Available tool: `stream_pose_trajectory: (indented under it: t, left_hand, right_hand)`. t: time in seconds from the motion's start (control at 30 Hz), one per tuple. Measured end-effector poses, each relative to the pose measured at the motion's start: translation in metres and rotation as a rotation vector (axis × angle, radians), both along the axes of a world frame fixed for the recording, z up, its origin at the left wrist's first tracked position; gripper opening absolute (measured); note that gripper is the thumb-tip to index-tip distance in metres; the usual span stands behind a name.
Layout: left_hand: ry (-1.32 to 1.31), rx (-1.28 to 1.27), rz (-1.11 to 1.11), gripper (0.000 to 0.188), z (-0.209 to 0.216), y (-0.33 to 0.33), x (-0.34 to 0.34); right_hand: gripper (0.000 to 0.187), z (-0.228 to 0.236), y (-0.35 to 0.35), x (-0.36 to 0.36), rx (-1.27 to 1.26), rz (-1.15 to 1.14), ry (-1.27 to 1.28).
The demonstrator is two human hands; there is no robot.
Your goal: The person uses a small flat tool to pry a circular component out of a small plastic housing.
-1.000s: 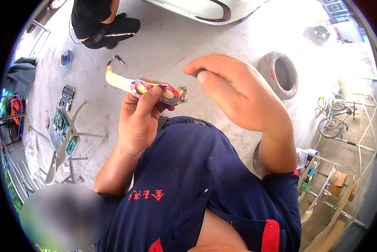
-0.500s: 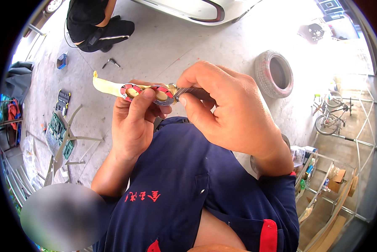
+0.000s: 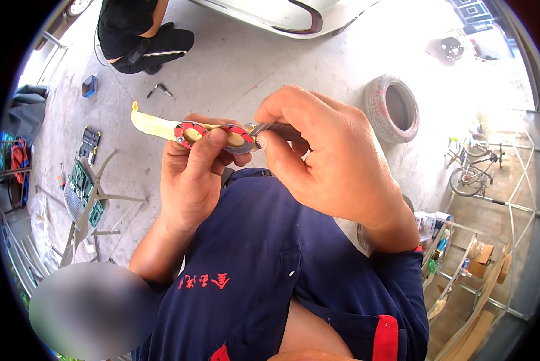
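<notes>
Held up before my chest is a silver piece with two red-edged ring openings point(image 3: 189, 135), beige showing inside them. My left hand point(image 3: 194, 180) is closed on it, its thumb pressed over the middle between the rings. A pale yellow strip point(image 3: 155, 125) sticks out from the piece's left end, its tip curled upward. My right hand point(image 3: 336, 159) pinches a dark grey, flat, ribbed strip point(image 3: 279, 129) between thumb and forefinger. That strip's left end touches the right end of the ringed piece. Its other end is hidden in my right hand.
A tyre point(image 3: 391, 108) lies on the floor to the right. A person in black point(image 3: 146, 45) crouches far left, near a white car point(image 3: 252, 9). At left are a green tool case point(image 3: 80, 186) by a folding stand and a black tool set point(image 3: 89, 146). Bicycles point(image 3: 471, 171) stand right.
The ringed piece has tilted slightly in my left hand, so its openings show more fully. My right hand keeps its pinch in almost the same place.
</notes>
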State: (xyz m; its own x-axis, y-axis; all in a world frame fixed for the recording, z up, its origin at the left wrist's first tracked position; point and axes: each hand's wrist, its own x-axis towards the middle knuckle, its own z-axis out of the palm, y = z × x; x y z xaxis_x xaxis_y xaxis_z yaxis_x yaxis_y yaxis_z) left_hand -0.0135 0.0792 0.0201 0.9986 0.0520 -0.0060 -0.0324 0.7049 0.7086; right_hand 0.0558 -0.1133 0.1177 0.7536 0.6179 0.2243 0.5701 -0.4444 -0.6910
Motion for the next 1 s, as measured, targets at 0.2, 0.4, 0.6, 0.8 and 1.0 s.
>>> stream_pose_trajectory:
  t: [0.2,0.4,0.6,0.8,1.0]
  left_hand:
    - [0.014,0.011,0.022,0.013,0.0029,-0.0004,0.0006]
    - [-0.023,0.051,-0.015,0.012,-0.0035,0.0038,0.0018]
    - [-0.022,0.048,-0.006,0.011,-0.0024,0.0023,0.0032]
    - [-0.013,0.030,0.012,0.015,0.0017,0.0013,0.0040]
    - [0.010,0.030,0.030,0.015,0.0019,0.0013,0.0028]
  right_hand:
    - [0.015,0.0005,0.0014,0.0012,-0.010,0.000,-0.019]
    - [0.015,-0.0002,0.0008,0.0014,0.002,-0.012,-0.014]
    - [0.015,-0.0004,0.0007,0.0026,-0.007,-0.004,-0.022]
    - [0.015,-0.0009,0.0011,0.0022,0.006,-0.022,-0.005]
    - [0.014,-0.0010,0.0029,0.0021,-0.001,-0.005,-0.011]
